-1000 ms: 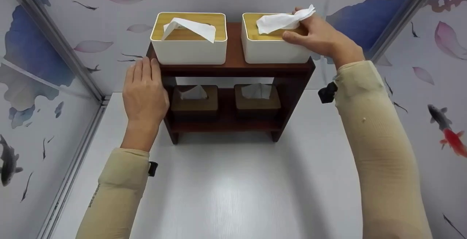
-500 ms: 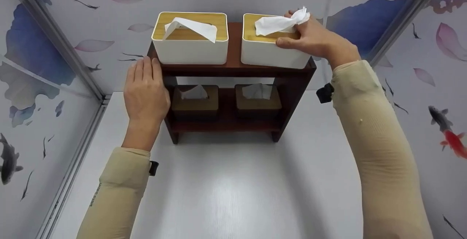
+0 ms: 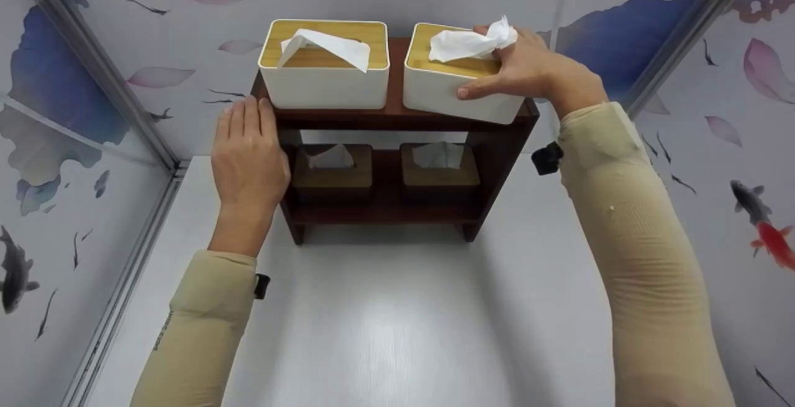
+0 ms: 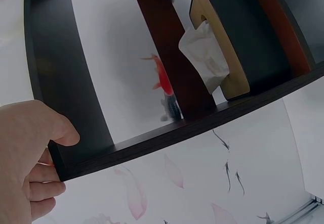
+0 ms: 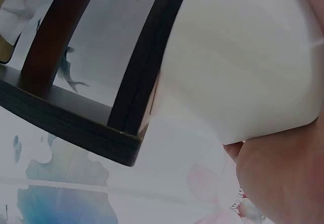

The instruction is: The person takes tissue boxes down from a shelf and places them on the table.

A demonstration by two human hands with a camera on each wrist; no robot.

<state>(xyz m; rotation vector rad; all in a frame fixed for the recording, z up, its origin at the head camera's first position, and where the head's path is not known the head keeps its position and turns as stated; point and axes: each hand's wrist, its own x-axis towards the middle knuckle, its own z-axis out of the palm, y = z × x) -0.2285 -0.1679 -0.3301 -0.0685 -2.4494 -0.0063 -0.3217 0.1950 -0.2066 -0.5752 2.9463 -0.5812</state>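
My right hand [image 3: 534, 74] grips the right end of a white tissue box [image 3: 456, 93] with a bamboo lid, thumb along its front face. The box stands turned at an angle on top of a dark red-brown wooden shelf [image 3: 428, 123], its near right corner jutting past the front edge. A white tissue [image 3: 463, 45] sticks up from the lid. In the right wrist view, the white box wall [image 5: 243, 57] fills the upper right. My left hand [image 3: 248, 155] holds the shelf's upper left corner; the left wrist view shows its thumb inside and fingers [image 4: 44, 189] outside.
A second white tissue box [image 3: 323, 89] stands at the top left of the shelf. Two dark tissue boxes with wooden lids, one left [image 3: 332, 177] and one right [image 3: 441, 177], sit on the lower level. Patterned panels [image 3: 186, 77] surround the white tabletop [image 3: 385, 320].
My right hand has moved left and toward me. The right white tissue box has swung its right end forward over the shelf edge. The left hand stays in place.
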